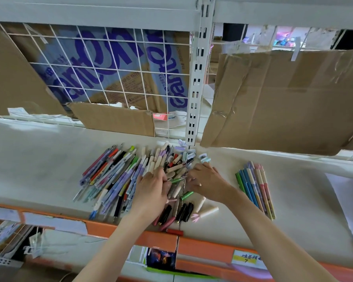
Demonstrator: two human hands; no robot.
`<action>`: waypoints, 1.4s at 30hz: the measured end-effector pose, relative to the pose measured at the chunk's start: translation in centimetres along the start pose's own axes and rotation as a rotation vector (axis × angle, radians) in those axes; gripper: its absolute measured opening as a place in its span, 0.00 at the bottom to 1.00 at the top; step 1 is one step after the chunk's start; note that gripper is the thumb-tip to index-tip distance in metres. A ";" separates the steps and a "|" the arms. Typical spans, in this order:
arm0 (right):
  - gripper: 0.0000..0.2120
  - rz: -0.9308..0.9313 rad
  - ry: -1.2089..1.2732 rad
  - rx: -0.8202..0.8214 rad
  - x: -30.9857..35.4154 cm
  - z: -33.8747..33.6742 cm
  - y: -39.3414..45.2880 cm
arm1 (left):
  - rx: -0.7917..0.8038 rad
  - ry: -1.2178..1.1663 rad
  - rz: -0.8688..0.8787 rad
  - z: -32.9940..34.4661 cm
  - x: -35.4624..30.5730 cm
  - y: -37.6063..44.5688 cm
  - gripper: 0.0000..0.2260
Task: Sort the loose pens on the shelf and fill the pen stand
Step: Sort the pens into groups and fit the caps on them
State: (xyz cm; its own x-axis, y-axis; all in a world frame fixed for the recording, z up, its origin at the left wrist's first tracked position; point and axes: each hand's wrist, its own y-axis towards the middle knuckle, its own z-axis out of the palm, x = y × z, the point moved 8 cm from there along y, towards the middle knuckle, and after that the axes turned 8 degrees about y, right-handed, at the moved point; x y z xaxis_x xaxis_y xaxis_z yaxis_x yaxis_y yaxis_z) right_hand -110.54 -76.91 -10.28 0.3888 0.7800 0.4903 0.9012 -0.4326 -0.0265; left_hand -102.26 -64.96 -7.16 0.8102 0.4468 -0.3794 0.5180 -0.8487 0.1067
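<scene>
A big heap of loose pens (114,176) and pen caps lies on the white shelf (39,159), spread from the left to the middle. My left hand (151,192) rests palm down on the heap with its fingers spread and straight. My right hand (207,181) is just to the right of it, fingers bent over the caps, thumb and fingertips pinching the end of a green pen (177,180) that lies between the two hands. A sorted row of green, blue and pink pens (255,188) lies side by side to the right of my right hand.
Torn cardboard sheets (283,98) hang on the wire grid (110,68) behind the shelf. A white upright post (196,88) stands behind the heap. The orange front rail (202,249) edges the shelf, with dark caps (183,212) near it. White paper (348,200) lies at the right.
</scene>
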 end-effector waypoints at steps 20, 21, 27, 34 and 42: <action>0.08 0.184 0.894 -0.310 -0.9 -3.0 -2.8 | -0.062 -0.200 -0.030 -0.6 0.9 -0.5 0.04; 0.09 0.180 0.903 -0.318 -0.8 -3.1 -2.7 | -0.055 -0.204 -0.033 -0.5 0.9 -0.5 0.04; 0.10 0.172 0.911 -0.296 -0.5 -2.9 -2.6 | 0.007 -0.285 -0.043 -0.5 0.5 -0.5 0.02; 0.08 0.095 0.991 -0.177 1.7 -2.3 -2.3 | 0.043 -0.449 -0.057 -0.1 -0.5 -0.6 0.01; 0.07 0.082 1.033 -0.187 1.9 -2.7 -2.2 | 0.174 -0.793 -0.317 1.5 -0.8 -0.3 0.11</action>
State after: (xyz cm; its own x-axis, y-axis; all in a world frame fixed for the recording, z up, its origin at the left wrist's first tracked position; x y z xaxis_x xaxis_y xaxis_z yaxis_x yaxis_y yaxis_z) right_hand -112.32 -75.71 -6.95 0.0157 0.0191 0.9997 0.8015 -0.5979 -0.0012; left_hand -103.49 -65.51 -8.31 0.1714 0.3955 -0.9023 0.5848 -0.7779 -0.2298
